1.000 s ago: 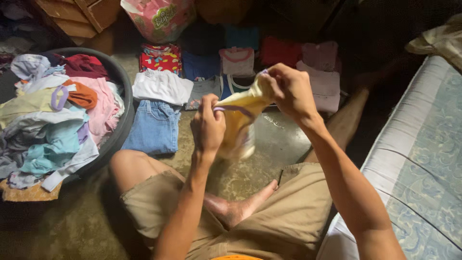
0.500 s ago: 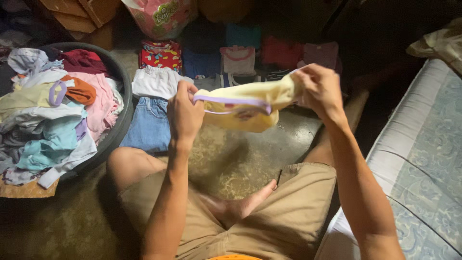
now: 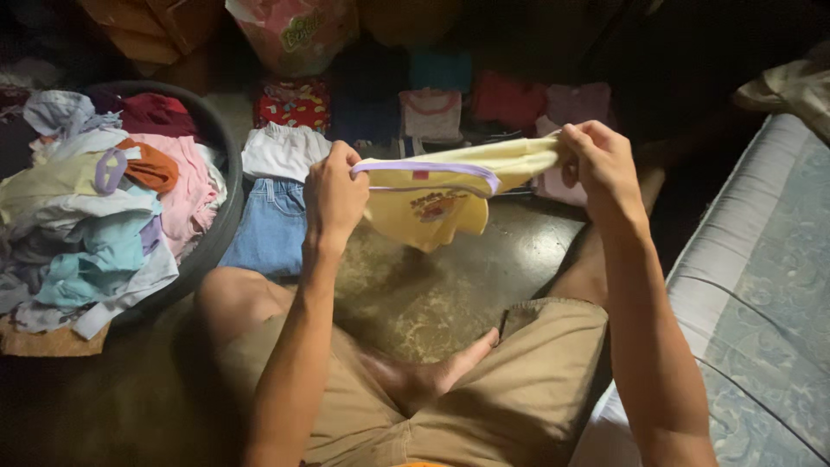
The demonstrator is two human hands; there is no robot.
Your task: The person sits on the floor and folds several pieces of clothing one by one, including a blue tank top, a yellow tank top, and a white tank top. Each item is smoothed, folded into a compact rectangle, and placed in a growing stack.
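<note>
Yellow cloth fills the middle of the head view: a small yellow shirt with a purple-trimmed neckline and a printed patch on its front is held stretched in the air above the concrete floor, just above centre of the frame. The left hand has its grip clamped on the shirt's left end at the purple trim, fingers curled shut around the fabric, while the right hand pinches the other end, its grip also closed on the cloth, so the garment spans the gap between the two and its lower part hangs loose beneath. Below the hands, in the lower middle of the frame, the person's crossed legs in tan shorts rest on the floor, one bare foot pointing right. At the left edge sits a dark round basket heaped with unfolded clothes (pink, pale blue, white, orange and maroon all tangled together). Just right of the basket, folded denim lies flat with a folded white garment above it, and further folded pieces, red patterned, blue, pink and white, line the upper middle of the frame in dim light. A pale patterned mattress runs down the right side.
</note>
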